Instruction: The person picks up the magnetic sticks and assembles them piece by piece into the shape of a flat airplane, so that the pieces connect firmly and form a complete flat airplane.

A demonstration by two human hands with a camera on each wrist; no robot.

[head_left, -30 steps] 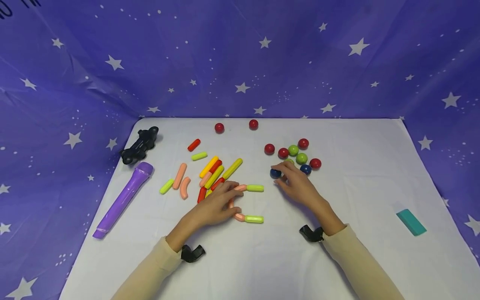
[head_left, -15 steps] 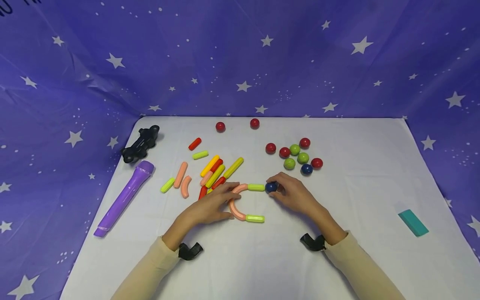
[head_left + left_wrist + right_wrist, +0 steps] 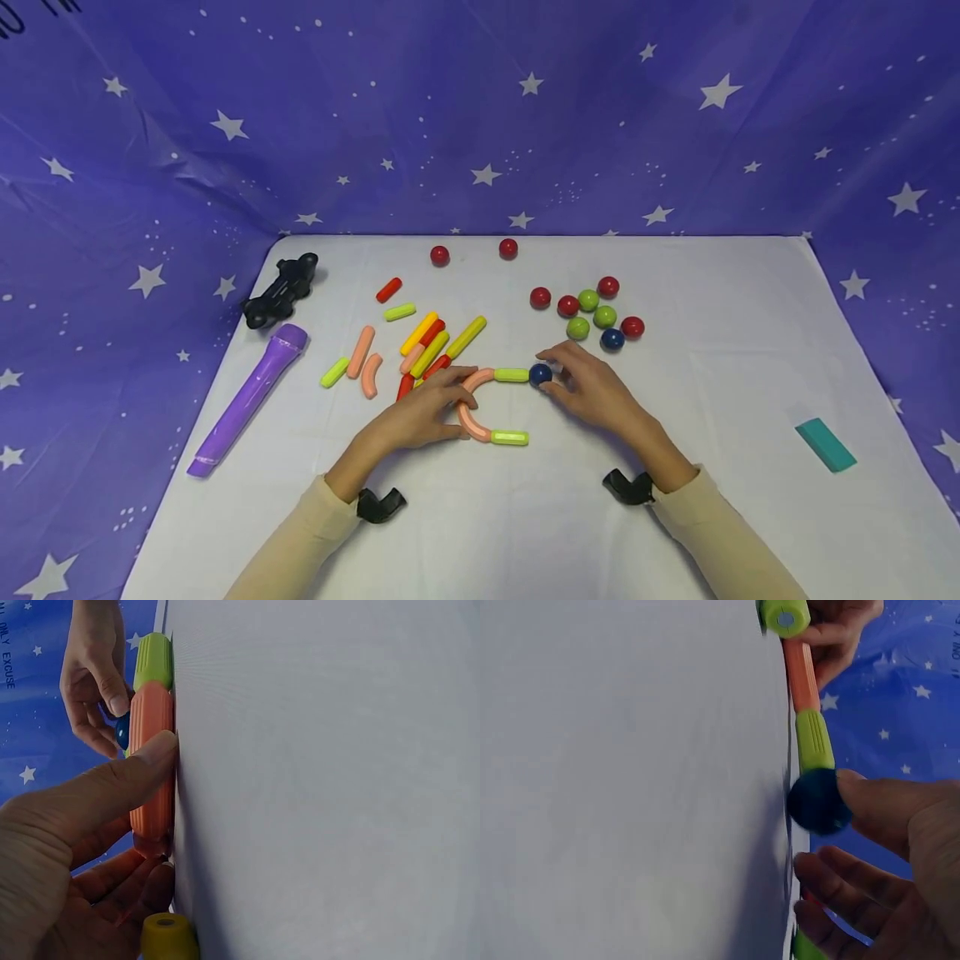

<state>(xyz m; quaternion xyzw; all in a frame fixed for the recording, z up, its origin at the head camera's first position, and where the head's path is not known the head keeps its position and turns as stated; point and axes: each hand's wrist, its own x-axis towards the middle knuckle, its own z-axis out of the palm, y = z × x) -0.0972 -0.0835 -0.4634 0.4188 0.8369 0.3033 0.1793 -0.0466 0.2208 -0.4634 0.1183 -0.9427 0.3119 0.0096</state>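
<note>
Fingers of the right hand (image 3: 592,383) stand loosely curved about a dark blue ball (image 3: 540,375) on the table (image 3: 525,533). The thumb touches the ball's near side, while the other fingertips sit just beyond its far side, not pinching it. The ball meets the right end of the far green stick (image 3: 512,376); this joins a pink arc (image 3: 474,427) whose other end carries the near green stick (image 3: 510,437). Together the sticks and arc make a C that gapes to the right. The left hand (image 3: 423,412) grips the arc from its left, thumb toward the near side and fingers over the farther part.

From the right wrist, the slim gap between ball and fingertips is plain, and a pale round disc (image 3: 785,619) shows in the near stick's end, a detail the head view does not give. The left wrist view brings out the ribbed sides of arc and stick, with the left thumb flat on the arc and a yellow piece (image 3: 169,937) close by the fingers; the ball is partly hidden there. Only the head view takes in the second blue ball (image 3: 612,339), farther right among red balls (image 3: 632,327) and green balls (image 3: 604,317).
</note>
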